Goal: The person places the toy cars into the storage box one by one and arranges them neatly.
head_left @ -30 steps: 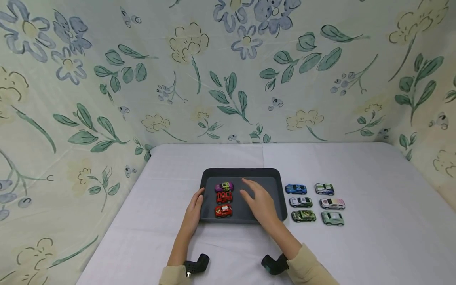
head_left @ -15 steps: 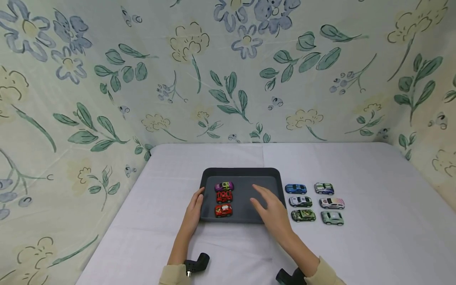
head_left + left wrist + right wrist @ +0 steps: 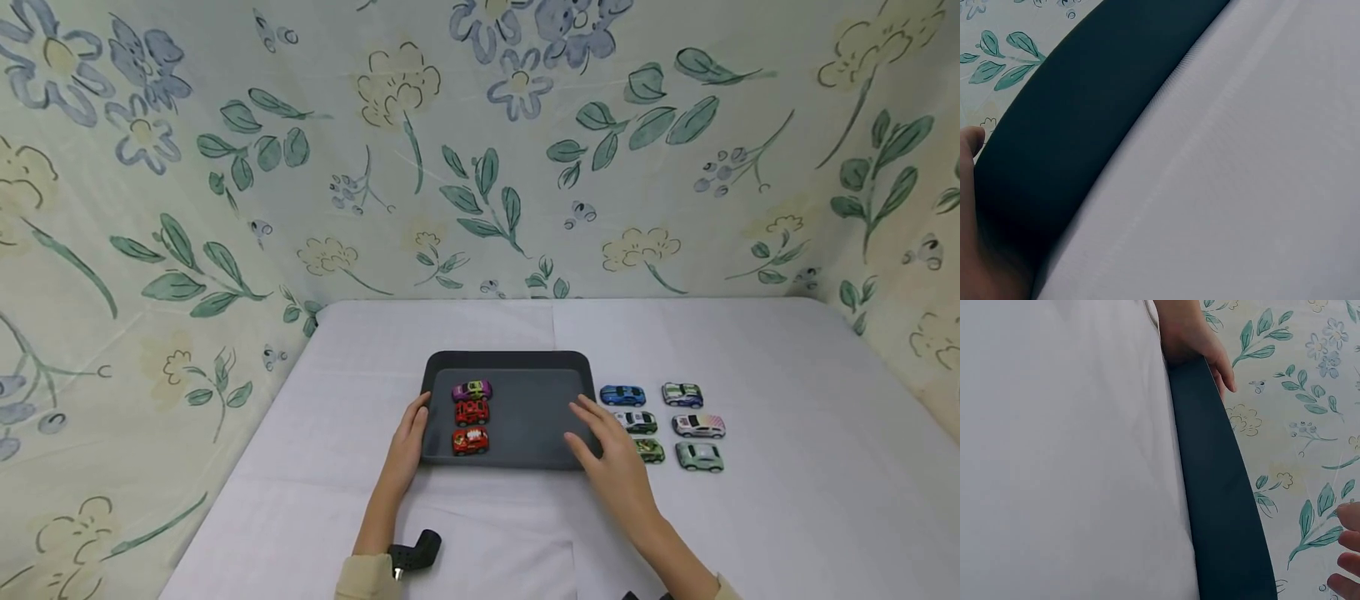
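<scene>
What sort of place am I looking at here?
Probably a staged tabletop recording set-up: a floral backdrop runs behind and beside a white-covered table, where toy cars sit in rows, in and beside a dark tray.

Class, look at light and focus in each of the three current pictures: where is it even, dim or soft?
Head view: fairly even light, no strong glare, small cars still distinct; left wrist view: dimmer, tray very dark, left hand shadowed and soft towards the bottom; right wrist view: dim too, cloth greyish.
</scene>
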Tool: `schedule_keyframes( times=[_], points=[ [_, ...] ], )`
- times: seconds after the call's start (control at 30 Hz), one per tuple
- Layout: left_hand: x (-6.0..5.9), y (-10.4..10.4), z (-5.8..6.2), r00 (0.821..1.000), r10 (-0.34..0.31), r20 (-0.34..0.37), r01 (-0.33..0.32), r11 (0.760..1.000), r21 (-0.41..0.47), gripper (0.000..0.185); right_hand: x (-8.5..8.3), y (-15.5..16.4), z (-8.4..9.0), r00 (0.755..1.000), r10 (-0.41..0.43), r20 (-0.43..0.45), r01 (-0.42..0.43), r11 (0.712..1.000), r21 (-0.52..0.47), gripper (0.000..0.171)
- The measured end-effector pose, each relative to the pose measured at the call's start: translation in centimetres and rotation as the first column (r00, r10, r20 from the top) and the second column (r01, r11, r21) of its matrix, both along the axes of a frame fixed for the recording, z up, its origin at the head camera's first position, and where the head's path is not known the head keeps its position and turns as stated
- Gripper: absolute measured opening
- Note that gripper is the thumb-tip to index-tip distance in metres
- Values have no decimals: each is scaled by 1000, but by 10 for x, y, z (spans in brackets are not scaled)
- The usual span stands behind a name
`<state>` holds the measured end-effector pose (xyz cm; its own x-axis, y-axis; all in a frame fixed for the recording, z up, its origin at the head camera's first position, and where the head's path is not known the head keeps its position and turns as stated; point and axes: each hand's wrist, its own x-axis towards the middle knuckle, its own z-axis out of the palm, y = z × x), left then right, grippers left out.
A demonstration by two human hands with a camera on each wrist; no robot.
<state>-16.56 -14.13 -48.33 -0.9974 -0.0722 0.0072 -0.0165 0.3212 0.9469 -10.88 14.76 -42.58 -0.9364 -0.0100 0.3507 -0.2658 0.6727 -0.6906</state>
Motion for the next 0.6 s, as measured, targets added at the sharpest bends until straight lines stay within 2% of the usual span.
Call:
schedule_keyframes(
  times=[0.2, 0.43, 0.6],
  points=[
    [-1, 0, 2, 1000, 1, -8, -1, 1000, -9, 48, 9, 16, -5, 999, -38, -36, 40, 998, 50, 46],
    [-1, 0, 2, 1000, -3, 1, 3, 1000, 1, 48, 16, 39, -17, 995, -33, -89, 40, 996, 74, 46],
    [-1, 0, 2, 1000, 0, 14, 0, 1000, 8, 50, 17, 56, -17, 998, -18, -66, 24, 996, 90, 44]
  ],
)
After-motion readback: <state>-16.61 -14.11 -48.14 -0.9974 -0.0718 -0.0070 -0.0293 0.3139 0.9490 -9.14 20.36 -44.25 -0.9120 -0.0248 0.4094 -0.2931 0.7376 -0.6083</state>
